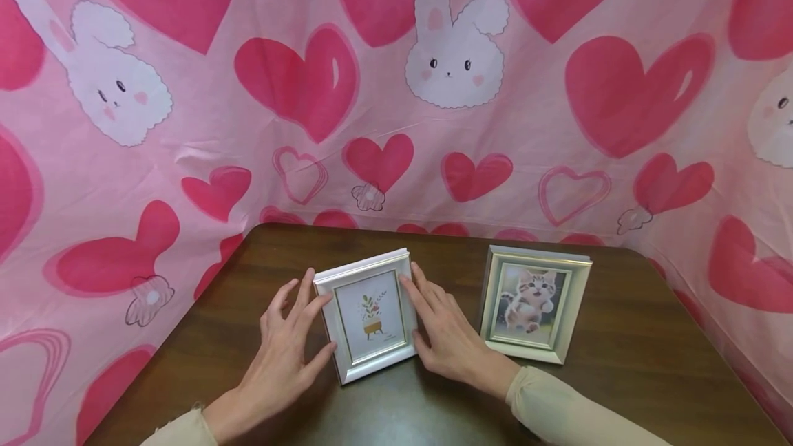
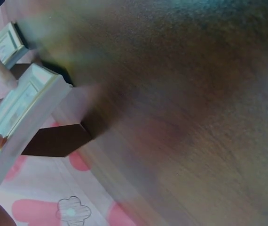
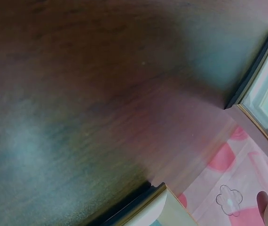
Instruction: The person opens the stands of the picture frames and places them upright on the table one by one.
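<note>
A silver-white picture frame (image 1: 372, 361) with a plant print stands leaning back, slightly turned, on the brown table. My left hand (image 1: 281, 343) holds its left edge, thumb and a finger on the front border and another finger at the top corner. On the opposite edge my right hand (image 1: 449, 332) grips the frame, one fingertip on the front border and others along the side. In the left wrist view, a dark support leg (image 2: 61, 140) sticks out behind the frame. A second, cream picture frame (image 1: 579, 308) with a kitten picture stands to the right, apart from both hands.
The dark brown wooden table (image 1: 644, 363) has rounded far corners. Pink cloth (image 1: 384, 115) with hearts and rabbits hangs behind it and along both sides. The kitten frame stands close to the right wrist.
</note>
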The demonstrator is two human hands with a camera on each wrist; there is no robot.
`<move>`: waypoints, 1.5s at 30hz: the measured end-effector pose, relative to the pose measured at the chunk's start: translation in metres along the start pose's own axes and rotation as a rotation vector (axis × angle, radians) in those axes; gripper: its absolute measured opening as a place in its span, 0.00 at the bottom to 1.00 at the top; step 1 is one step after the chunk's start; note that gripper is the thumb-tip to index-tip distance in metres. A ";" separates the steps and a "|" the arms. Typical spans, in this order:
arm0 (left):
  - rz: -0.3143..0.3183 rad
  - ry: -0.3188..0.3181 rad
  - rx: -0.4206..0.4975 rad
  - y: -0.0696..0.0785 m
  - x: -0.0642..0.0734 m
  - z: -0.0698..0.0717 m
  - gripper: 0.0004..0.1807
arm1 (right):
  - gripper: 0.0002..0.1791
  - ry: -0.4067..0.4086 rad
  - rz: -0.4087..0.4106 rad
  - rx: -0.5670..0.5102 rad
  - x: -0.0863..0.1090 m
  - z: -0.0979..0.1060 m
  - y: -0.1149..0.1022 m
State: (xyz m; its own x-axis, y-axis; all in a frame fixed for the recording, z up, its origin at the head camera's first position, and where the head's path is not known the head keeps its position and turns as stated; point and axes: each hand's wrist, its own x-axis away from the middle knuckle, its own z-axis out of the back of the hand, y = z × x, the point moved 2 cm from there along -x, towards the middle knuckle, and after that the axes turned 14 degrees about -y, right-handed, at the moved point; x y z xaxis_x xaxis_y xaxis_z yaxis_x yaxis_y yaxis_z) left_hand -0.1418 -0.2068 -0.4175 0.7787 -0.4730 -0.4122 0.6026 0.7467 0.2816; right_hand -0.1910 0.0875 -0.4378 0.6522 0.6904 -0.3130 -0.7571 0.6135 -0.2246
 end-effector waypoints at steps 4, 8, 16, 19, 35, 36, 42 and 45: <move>0.015 -0.008 -0.004 0.001 0.001 0.000 0.52 | 0.59 0.000 0.005 -0.007 0.000 0.000 0.000; 0.031 -0.020 0.004 0.002 0.002 0.000 0.53 | 0.58 0.005 0.011 -0.009 0.000 0.000 0.000; 0.026 0.002 0.010 0.005 0.003 -0.001 0.53 | 0.57 0.012 0.013 -0.014 0.001 0.001 -0.001; 0.017 0.015 0.013 0.005 0.003 -0.002 0.53 | 0.57 0.003 0.006 -0.015 0.002 0.000 -0.001; -0.030 -0.003 0.015 -0.004 -0.012 0.002 0.51 | 0.57 0.039 -0.014 0.021 0.003 0.003 -0.003; -0.032 -0.004 0.014 -0.004 -0.013 0.002 0.51 | 0.57 0.038 -0.019 0.018 0.004 0.003 -0.004; -0.034 -0.002 0.003 -0.006 -0.016 0.001 0.50 | 0.57 0.055 -0.015 0.032 0.005 0.004 -0.006; -0.036 0.001 -0.002 -0.007 -0.017 0.001 0.50 | 0.57 0.058 -0.015 0.031 0.005 0.004 -0.006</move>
State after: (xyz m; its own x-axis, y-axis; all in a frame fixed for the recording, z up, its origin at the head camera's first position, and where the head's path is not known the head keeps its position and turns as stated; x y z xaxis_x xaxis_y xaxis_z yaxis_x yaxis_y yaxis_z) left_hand -0.1592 -0.2048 -0.4117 0.7565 -0.4992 -0.4224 0.6298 0.7303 0.2648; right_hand -0.1826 0.0889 -0.4349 0.6593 0.6586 -0.3627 -0.7454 0.6356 -0.2009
